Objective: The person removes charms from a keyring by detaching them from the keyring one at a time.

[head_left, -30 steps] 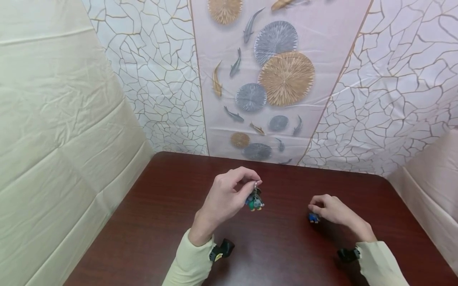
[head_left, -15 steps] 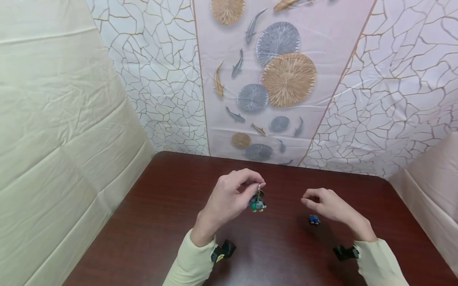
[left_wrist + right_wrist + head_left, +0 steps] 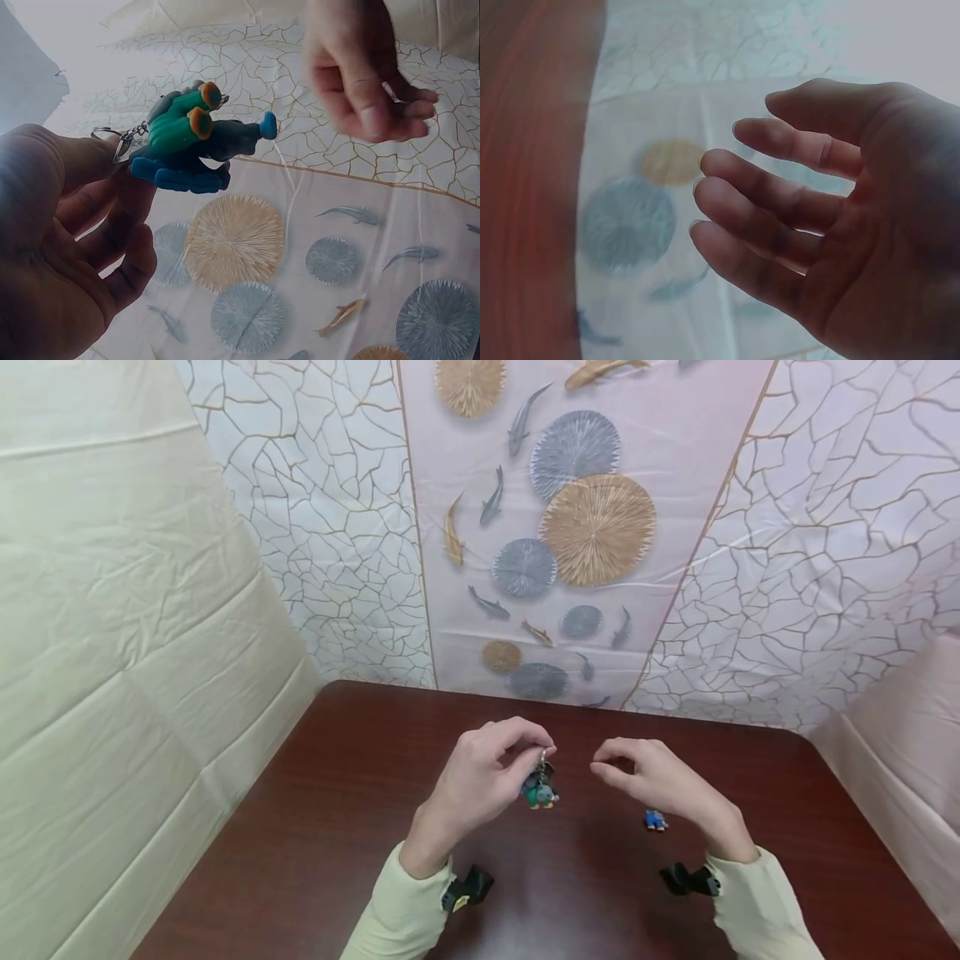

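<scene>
My left hand [image 3: 476, 781] pinches the metal ring of a bunch of keychain figurines [image 3: 540, 796] over the middle of the table. In the left wrist view a green figurine [image 3: 171, 129] with orange feet hangs against dark grey and blue ones, below a small chain. My right hand [image 3: 667, 781] is a short way to their right, thumb and fingers slightly bent and apart, holding nothing; the right wrist view also shows bare fingers [image 3: 757, 232]. Beneath that hand a small blue figurine [image 3: 656, 821] lies on the table.
The dark red-brown table [image 3: 315, 827] reaches back to a hanging cloth [image 3: 592, 635] printed with fish and round shapes. Cream cloth [image 3: 127, 660] hangs on the left side. Each wrist wears a black strapped camera, such as the left camera [image 3: 468, 887].
My right hand has let go of the blue figurine, risen from the table and moved left toward my left hand. The left hand still holds the keychain figurines in nearly the same place.
</scene>
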Demonstrator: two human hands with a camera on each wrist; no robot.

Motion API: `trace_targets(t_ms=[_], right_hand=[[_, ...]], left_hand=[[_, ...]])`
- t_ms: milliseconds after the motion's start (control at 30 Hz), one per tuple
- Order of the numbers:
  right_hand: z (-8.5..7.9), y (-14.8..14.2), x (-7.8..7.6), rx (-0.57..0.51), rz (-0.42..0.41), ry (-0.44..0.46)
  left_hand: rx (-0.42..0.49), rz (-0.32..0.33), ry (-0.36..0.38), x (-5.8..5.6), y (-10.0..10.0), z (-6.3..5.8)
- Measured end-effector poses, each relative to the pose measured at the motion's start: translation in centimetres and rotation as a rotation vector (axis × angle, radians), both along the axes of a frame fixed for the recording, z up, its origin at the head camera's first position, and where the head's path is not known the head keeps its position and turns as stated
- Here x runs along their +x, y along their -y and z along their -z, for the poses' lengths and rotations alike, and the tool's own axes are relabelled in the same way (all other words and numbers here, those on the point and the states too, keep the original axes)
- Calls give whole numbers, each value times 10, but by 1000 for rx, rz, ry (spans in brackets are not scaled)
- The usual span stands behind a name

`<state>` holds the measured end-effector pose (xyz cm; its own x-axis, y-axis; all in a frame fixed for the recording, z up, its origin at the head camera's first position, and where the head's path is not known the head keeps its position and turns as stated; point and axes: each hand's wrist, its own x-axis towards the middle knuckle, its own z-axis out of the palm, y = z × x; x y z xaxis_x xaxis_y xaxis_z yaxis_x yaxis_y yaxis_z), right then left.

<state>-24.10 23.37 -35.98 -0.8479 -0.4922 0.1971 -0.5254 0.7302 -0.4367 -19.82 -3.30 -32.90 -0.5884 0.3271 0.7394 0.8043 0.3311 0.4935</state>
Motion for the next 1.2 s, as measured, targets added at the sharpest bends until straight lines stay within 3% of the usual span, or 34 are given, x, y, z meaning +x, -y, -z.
trace_targets(t_ms=[233, 533, 900, 1200], right_hand=[[-12, 21, 9, -64, -46, -22], [-14, 42, 21, -162, -141, -10], [-14, 48, 34, -189, -174, -50], [-13, 48, 42, -281, -183, -55]], left_hand=[[-5, 10, 4, -1, -1, 1], [-19, 6, -7, -2, -3, 2], [-16, -4, -43, 0, -2, 1], [-2, 18, 5, 1, -2, 1]])
